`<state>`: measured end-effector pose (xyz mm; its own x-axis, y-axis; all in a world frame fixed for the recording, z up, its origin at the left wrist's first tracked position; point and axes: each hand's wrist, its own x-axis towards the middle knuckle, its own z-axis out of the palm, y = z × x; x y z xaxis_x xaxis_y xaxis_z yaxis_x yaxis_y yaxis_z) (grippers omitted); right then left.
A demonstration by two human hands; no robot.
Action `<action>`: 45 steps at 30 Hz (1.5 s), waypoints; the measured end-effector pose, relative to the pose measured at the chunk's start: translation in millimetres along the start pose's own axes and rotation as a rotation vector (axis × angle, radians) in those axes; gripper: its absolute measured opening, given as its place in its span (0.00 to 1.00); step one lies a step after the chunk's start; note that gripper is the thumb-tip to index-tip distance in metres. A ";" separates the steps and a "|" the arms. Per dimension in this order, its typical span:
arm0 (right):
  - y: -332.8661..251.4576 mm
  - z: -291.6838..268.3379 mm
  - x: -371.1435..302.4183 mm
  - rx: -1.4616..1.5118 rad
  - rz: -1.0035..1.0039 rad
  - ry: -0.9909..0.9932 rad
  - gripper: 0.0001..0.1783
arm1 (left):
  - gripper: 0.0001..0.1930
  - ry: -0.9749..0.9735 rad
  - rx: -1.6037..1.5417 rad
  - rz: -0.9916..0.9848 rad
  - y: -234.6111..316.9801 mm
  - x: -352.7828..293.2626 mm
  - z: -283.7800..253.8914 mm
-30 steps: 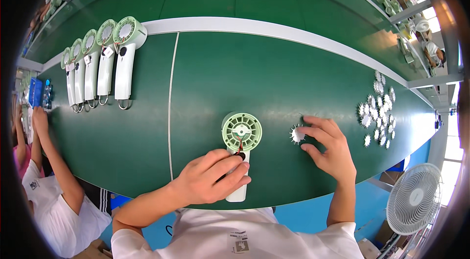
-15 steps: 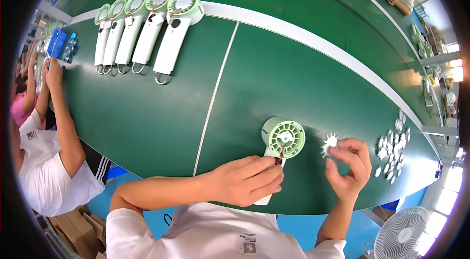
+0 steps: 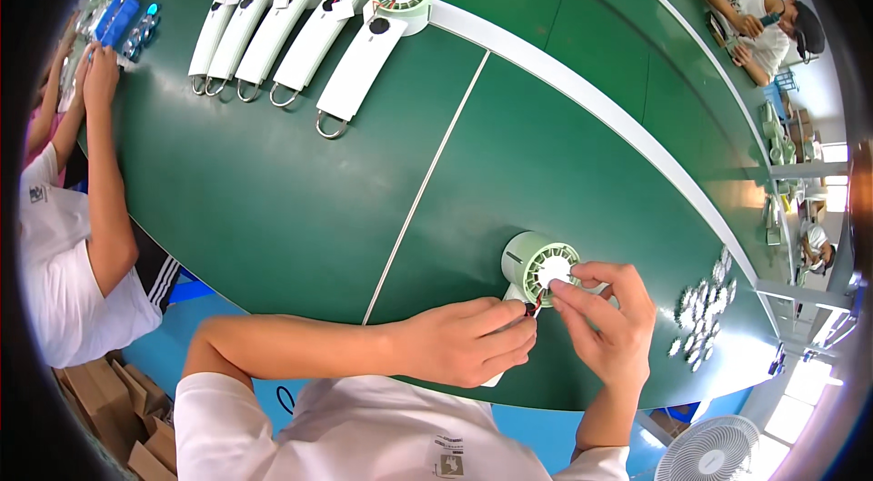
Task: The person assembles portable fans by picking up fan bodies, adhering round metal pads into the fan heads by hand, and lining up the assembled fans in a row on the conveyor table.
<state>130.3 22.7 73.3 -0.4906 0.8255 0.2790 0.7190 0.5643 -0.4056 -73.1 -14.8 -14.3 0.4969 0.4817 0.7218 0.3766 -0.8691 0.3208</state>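
My left hand (image 3: pixel 468 342) is closed round the white handle of a handheld fan with a round light-green head (image 3: pixel 525 255). Thin red and black wires (image 3: pixel 538 301) come out below the head, beside my left fingertips. At the open face of the head is a white, toothed, round fan piece (image 3: pixel 552 267). My right hand (image 3: pixel 607 317) pinches that piece at its edge, thumb against its front. Part of the handle is hidden under my left hand.
Several similar fans (image 3: pixel 362 72) lie in a row at the far left. More white toothed pieces (image 3: pixel 703 313) are piled at the right. A co-worker (image 3: pixel 82 235) sits at the left, near a blue bin (image 3: pixel 116 17). A large white fan (image 3: pixel 709 452) stands at lower right.
My right hand has moved left, bringing the white toothed piece from beside the handheld fan to the face of its head. My left hand keeps its hold. The view has shifted slightly.
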 end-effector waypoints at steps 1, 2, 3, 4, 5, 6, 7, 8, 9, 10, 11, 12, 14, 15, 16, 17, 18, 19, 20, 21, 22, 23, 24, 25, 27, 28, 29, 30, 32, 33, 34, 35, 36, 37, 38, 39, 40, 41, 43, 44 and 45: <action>-2.7 -2.2 1.5 -0.016 0.016 -0.027 0.17 | 0.09 -0.005 0.004 -0.001 1.1 -0.4 0.1; -4.9 -4.5 3.1 -0.031 0.032 -0.053 0.17 | 0.09 0.003 0.005 -0.007 1.7 -1.0 0.4; -6.4 -6.2 5.4 -0.034 0.027 -0.058 0.17 | 0.09 -0.002 0.018 0.002 1.0 -1.6 0.7; -7.5 -7.9 8.1 -0.047 0.022 -0.085 0.17 | 0.10 -0.008 0.030 0.012 0.7 -2.1 0.9; -8.5 -9.7 10.6 -0.059 0.018 -0.112 0.16 | 0.10 -0.003 0.031 0.009 0.8 -2.4 0.9; -9.1 -11.9 13.0 -0.061 0.015 -0.115 0.16 | 0.10 -0.014 0.043 0.015 0.8 -2.9 0.7; -9.2 -14.3 15.3 -0.080 0.009 -0.154 0.16 | 0.10 -0.026 0.055 0.022 0.9 -3.1 0.6; -9.4 -15.9 17.2 -0.099 0.003 -0.193 0.15 | 0.10 -0.022 0.055 0.020 0.6 -3.1 0.8; -9.9 -16.7 18.6 -0.099 0.001 -0.196 0.15 | 0.10 -0.023 0.067 0.024 0.6 -3.1 0.9; -10.3 -17.2 19.9 -0.098 0.006 -0.217 0.15 | 0.10 -0.024 0.079 0.028 1.1 -3.4 1.1; -10.4 -17.4 21.0 -0.097 0.012 -0.238 0.14 | 0.10 -0.022 0.079 0.025 2.0 -4.1 1.5; -10.0 -17.9 22.7 -0.099 0.011 -0.241 0.14 | 0.10 -0.024 0.076 0.020 2.2 -4.3 2.2; -8.9 -18.5 25.9 -0.071 -0.002 -0.243 0.12 | 0.10 -0.022 0.072 0.013 2.3 -4.9 3.2; -9.0 -19.2 27.2 -0.075 -0.003 -0.247 0.12 | 0.10 -0.026 0.071 0.015 2.1 -4.5 4.2; -9.9 -19.3 28.6 -0.080 -0.008 -0.203 0.12 | 0.10 -0.029 0.070 0.017 1.6 -4.4 5.3; -10.8 -18.7 29.7 -0.085 -0.012 -0.160 0.11 | 0.10 -0.023 0.068 0.013 1.1 -4.4 5.7; -13.2 -14.6 28.3 -0.085 -0.018 -0.164 0.11 | 0.10 -0.041 0.077 0.016 1.5 -4.9 3.4; -15.3 -8.0 24.5 -0.097 0.004 -0.152 0.11 | 0.10 -0.059 0.087 0.019 2.2 -5.4 2.1; -16.7 -4.5 21.6 -0.107 0.026 -0.140 0.11 | 0.10 -0.055 0.091 0.013 3.1 -6.0 3.3; -17.4 -4.0 21.0 -0.109 0.024 -0.143 0.11 | 0.08 -0.015 0.081 0.005 2.5 -6.7 6.0; -18.1 -3.4 20.9 -0.110 0.035 -0.124 0.12 | 0.07 0.025 0.073 -0.003 1.8 -7.0 6.9; -19.0 -2.9 20.5 -0.111 0.045 -0.105 0.13 | 0.07 0.027 0.076 -0.006 1.3 -7.9 5.2; -15.0 -3.7 17.9 -0.110 0.039 -0.105 0.13 | 0.08 -0.012 0.091 0.001 0.9 -7.2 2.4; -7.3 -4.3 13.5 -0.109 0.009 -0.069 0.12 | 0.11 -0.052 0.109 0.008 0.5 -6.6 0.2; -1.2 2.5 3.7 -0.107 -0.025 -0.025 0.12 | 0.13 -0.023 0.078 0.000 0.3 -3.8 2.6; -2.0 9.0 -2.3 -0.027 0.089 0.005 0.10 | 0.15 0.005 0.040 -0.006 -0.3 -1.8 2.4; -2.7 12.0 -4.5 0.055 0.202 0.037 0.09 | 0.15 0.004 0.047 0.004 -0.4 -0.4 -0.1; 0.3 12.2 -1.2 0.038 0.138 0.044 0.07 | 0.18 -0.008 -0.017 -0.043 -0.1 1.5 -5.1; -7.7 10.1 4.5 0.084 0.216 0.024 0.07 | 0.21 -0.026 -0.074 -0.079 0.4 3.2 -9.1; -12.0 8.0 7.1 0.130 0.294 -0.009 0.07 | 0.23 -0.029 -0.111 -0.116 2.1 3.0 -10.3; -13.5 6.3 9.5 0.136 0.291 0.002 0.07 | 0.25 -0.032 -0.147 -0.153 3.8 2.5 -11.0; -14.2 4.9 11.6 0.066 0.219 0.013 0.08 | 0.25 -0.039 -0.141 -0.146 5.9 2.3 -10.3; -15.0 4.4 13.7 -0.006 0.148 0.025 0.08 | 0.25 -0.057 -0.111 -0.142 6.8 2.9 -9.2; -15.6 5.0 14.5 -0.003 0.147 0.035 0.08 | 0.25 -0.074 -0.082 -0.139 6.2 3.3 -8.2; -16.1 5.8 15.2 -0.020 0.109 0.033 0.09 | 0.25 -0.077 -0.078 -0.132 4.3 3.1 -7.3; -16.3 4.6 14.6 -0.039 0.073 0.026 0.10 | 0.26 -0.057 -0.081 -0.126 4.4 3.9 -5.4; -15.9 4.6 13.6 -0.042 0.075 0.028 0.10 | 0.26 -0.035 -0.085 -0.121 4.7 4.7 -4.4; -15.1 5.7 12.4 -0.042 0.080 0.032 0.11 | 0.26 -0.032 -0.087 -0.119 4.9 4.7 -4.5; -13.2 4.7 12.8 -0.044 0.082 0.033 0.12 | 0.25 -0.058 -0.068 -0.115 3.4 3.1 -5.7; -10.5 2.4 13.6 -0.050 0.074 0.091 0.11 | 0.25 -0.054 -0.067 -0.118 1.6 1.9 -5.9; -9.7 0.1 13.8 -0.057 0.065 0.148 0.10 | 0.26 -0.050 -0.064 -0.113 0.8 0.9 -6.0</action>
<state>116.5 28.6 80.9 -0.3673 0.8487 0.3806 0.7755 0.5054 -0.3784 -77.1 -15.7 -9.8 0.4927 0.5809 0.6480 0.3829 -0.8134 0.4380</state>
